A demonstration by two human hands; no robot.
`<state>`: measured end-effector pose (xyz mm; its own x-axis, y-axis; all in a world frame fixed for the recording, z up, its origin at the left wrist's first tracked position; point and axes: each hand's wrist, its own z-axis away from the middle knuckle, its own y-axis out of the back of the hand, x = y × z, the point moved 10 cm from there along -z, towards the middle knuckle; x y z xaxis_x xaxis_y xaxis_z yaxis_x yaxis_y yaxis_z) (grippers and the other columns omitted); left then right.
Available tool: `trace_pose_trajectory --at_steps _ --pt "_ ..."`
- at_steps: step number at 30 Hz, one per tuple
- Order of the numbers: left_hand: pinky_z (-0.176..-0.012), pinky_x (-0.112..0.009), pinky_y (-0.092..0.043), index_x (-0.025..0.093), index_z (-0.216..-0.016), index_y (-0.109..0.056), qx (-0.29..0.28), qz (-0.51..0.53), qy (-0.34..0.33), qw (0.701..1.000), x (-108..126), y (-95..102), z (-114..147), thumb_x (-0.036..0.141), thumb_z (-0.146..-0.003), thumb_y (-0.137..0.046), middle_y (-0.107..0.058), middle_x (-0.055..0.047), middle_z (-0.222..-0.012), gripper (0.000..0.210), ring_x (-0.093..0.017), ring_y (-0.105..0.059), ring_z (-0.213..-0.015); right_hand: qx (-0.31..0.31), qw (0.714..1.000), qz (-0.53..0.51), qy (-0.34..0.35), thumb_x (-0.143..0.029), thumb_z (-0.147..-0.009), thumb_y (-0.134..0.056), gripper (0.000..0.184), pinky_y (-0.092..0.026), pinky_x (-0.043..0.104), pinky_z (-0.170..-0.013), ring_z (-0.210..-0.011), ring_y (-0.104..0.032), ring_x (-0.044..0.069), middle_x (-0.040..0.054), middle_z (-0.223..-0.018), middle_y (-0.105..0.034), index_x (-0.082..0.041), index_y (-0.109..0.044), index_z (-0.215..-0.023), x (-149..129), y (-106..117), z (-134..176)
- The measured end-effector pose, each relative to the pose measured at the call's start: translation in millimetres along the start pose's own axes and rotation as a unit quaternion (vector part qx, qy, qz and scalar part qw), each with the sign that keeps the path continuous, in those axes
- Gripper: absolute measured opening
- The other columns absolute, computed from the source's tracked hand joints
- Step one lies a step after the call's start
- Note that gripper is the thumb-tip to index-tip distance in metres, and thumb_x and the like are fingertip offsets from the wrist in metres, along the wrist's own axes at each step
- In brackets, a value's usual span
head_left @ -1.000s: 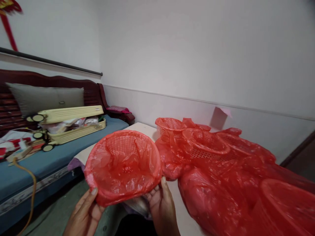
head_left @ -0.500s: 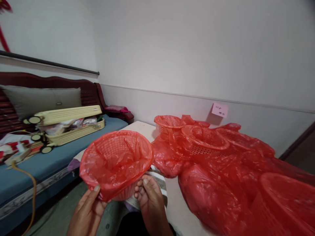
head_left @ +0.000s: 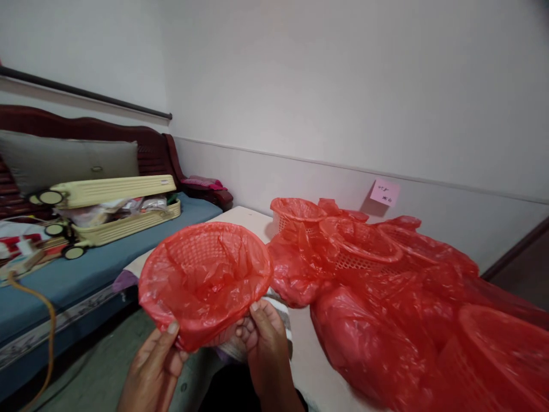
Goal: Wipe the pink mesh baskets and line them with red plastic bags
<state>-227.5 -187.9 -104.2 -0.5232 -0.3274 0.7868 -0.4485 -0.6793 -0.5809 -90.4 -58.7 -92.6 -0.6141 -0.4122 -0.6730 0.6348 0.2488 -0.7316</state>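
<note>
In front of me a round plastic basket (head_left: 201, 256), pierced with a lattice of small holes, is lined with a thin red plastic bag (head_left: 206, 320) folded over its rim. My left hand (head_left: 156, 355) pinches the bag's overhang at the near left rim, thumb on top. At the near right rim, my right hand (head_left: 263, 335) has its thumb and fingers closed on the bag edge. The basket tilts slightly toward me. Its base is mostly hidden behind the bag and my hands.
Several bag-lined baskets (head_left: 362, 237) and loose red bags (head_left: 364, 337) crowd the pale table (head_left: 306, 355) to the right. A striped cloth (head_left: 281, 312) lies at its edge. A pink note (head_left: 385, 192) is on the wall. An open yellow suitcase (head_left: 124, 229) rests on the bed at left.
My right hand has risen from below the rim and its thumb now lies on the bag edge. My left hand keeps its pinch. The view has shifted slightly.
</note>
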Motion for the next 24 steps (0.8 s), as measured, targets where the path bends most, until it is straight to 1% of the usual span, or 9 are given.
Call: trace_pose_trajectory --at_steps 3,6,8,12,17,21,24 --pt "-0.067 -0.023 -0.059 0.021 -0.101 -0.072 -0.005 -0.001 0.010 1.000 -2.7 -0.6 -0.5 0.036 -0.066 -0.082 -0.076 -0.003 -0.102 0.039 -0.023 -0.070 -0.092 -0.004 1.000 0.010 0.004 -0.040 -0.072 -0.078 0.033 -0.046 0.018 -0.049 -0.050 -0.058 0.009 -0.0018 -0.061 -0.064 -0.017 -0.055 -0.074 -5.3 -0.4 2.0" --pt "-0.067 -0.023 -0.059 0.022 -0.094 -0.072 0.008 -0.002 0.013 1.000 -4.8 1.7 -1.4 0.037 -0.064 -0.083 -0.076 -0.002 -0.103 0.035 -0.023 -0.070 -0.092 0.001 1.000 0.013 0.019 -0.044 -0.077 -0.073 0.032 -0.047 0.019 -0.052 -0.056 -0.060 0.010 -0.0013 -0.065 -0.064 -0.017 -0.056 -0.080 -11.7 2.2 1.1" --pt "-0.066 -0.022 -0.059 0.023 -0.093 -0.072 0.019 -0.004 0.018 1.000 -6.5 2.9 -1.4 0.036 -0.060 -0.085 -0.076 -0.002 -0.102 0.037 -0.023 -0.070 -0.092 0.008 0.999 0.019 0.031 -0.047 -0.078 -0.072 0.033 -0.047 0.020 -0.053 -0.057 -0.059 0.010 -0.0017 -0.066 -0.063 -0.018 -0.056 -0.082 -14.1 5.6 -2.2" --pt "-0.063 -0.021 -0.058 0.022 -0.093 -0.072 0.023 -0.008 0.035 0.999 -9.5 3.0 0.1 0.039 -0.057 -0.086 -0.076 -0.002 -0.098 0.043 -0.023 -0.071 -0.090 0.006 0.999 0.024 0.023 -0.041 -0.077 -0.074 0.030 -0.045 0.019 -0.052 -0.052 -0.055 0.009 -0.0032 -0.059 -0.060 -0.018 -0.053 -0.079 -7.8 9.6 -9.4" --pt "-0.063 -0.020 -0.057 0.022 -0.097 -0.071 -0.005 -0.010 0.026 1.000 -6.7 2.7 1.3 0.038 -0.065 -0.082 -0.075 -0.002 -0.099 0.037 -0.020 -0.070 -0.086 -0.001 1.000 -0.003 0.027 -0.035 -0.077 -0.074 0.026 -0.045 0.019 -0.053 -0.054 -0.056 0.008 -0.0031 -0.061 -0.061 -0.018 -0.054 -0.078 -5.7 11.8 -6.3" --pt "-0.066 -0.021 -0.057 0.022 -0.091 -0.072 -0.008 -0.017 0.015 1.000 -4.3 5.4 2.8 0.036 -0.065 -0.083 -0.075 -0.001 -0.097 0.032 -0.017 -0.069 -0.079 0.002 1.000 -0.001 0.024 -0.035 -0.075 -0.074 0.026 -0.042 0.017 -0.049 -0.050 -0.054 0.007 -0.0034 -0.058 -0.061 -0.017 -0.055 -0.076 -4.1 14.8 -4.3" --pt "-0.070 -0.025 -0.058 0.020 -0.086 -0.072 -0.017 -0.018 0.006 1.000 -3.6 7.3 4.0 0.036 -0.068 -0.080 -0.075 -0.002 -0.098 0.026 -0.020 -0.069 -0.086 0.008 1.000 -0.004 0.017 -0.036 -0.070 -0.077 0.029 -0.042 0.016 -0.046 -0.048 -0.054 0.007 -0.0040 -0.056 -0.060 -0.017 -0.055 -0.075 4.5 18.8 -7.4"
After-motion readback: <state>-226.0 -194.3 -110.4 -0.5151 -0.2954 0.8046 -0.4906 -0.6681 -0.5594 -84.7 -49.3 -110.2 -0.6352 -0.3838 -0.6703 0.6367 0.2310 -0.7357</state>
